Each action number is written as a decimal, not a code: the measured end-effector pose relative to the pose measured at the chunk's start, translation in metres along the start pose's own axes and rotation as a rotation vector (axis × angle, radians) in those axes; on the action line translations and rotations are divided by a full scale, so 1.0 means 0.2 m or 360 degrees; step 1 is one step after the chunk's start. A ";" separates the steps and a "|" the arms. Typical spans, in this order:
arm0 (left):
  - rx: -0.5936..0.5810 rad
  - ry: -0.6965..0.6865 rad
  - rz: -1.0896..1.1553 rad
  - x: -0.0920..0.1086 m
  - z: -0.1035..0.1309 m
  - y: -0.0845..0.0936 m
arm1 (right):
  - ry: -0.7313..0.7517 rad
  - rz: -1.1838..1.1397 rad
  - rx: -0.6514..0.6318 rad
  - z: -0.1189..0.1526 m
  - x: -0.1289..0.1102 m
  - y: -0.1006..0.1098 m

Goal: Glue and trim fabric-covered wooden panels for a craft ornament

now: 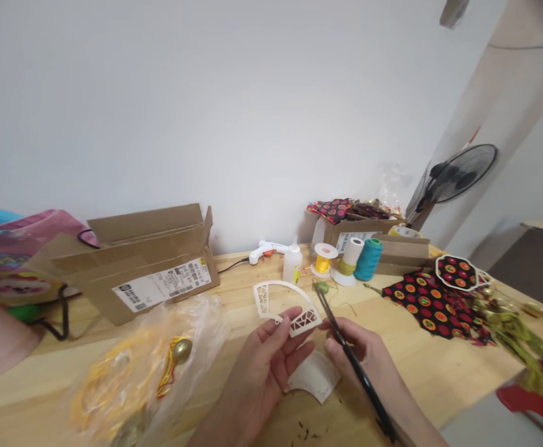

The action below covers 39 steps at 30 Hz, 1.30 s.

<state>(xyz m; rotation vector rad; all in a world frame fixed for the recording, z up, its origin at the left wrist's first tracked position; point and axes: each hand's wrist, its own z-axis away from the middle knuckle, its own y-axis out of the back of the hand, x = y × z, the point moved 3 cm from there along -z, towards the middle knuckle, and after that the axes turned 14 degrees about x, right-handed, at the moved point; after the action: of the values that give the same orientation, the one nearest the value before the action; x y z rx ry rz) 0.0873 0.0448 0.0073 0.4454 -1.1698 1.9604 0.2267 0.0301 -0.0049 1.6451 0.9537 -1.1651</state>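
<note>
My left hand (276, 354) pinches a white fan-shaped frame (263, 301) by its lower edge. The frame has an open middle and a lattice of cut-outs at both ends. In my right hand (365, 347) lies a long black tool (358, 372) with two narrow prongs; I cannot tell if it is tweezers or scissors. Its tips point up and away, just beyond the frame's right end, and my right fingertips are close to that end. Below both hands a white fan-shaped piece (315, 375) rests on the table, partly covered by my left fingers.
Dark scraps (306, 431) lie near the front. Behind are a glue bottle (292, 264), a white glue gun (268, 250) and thread spools (368, 259). Patterned fabric (432, 301) and tassels (518, 341) lie right; a cardboard box (145, 261) and plastic bag (197, 329) left.
</note>
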 end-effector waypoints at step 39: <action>-0.0167 -0.0073 -0.0604 -0.06 -0.02 0.01 | -0.0154 -0.0387 0.0257 -0.06 -0.07 0.01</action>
<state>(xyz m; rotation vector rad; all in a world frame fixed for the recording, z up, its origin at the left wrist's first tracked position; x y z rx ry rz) 0.0931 0.0425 -0.0031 0.6113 -1.1180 1.5633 0.2288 0.0389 0.0105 1.6130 1.0413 -1.5064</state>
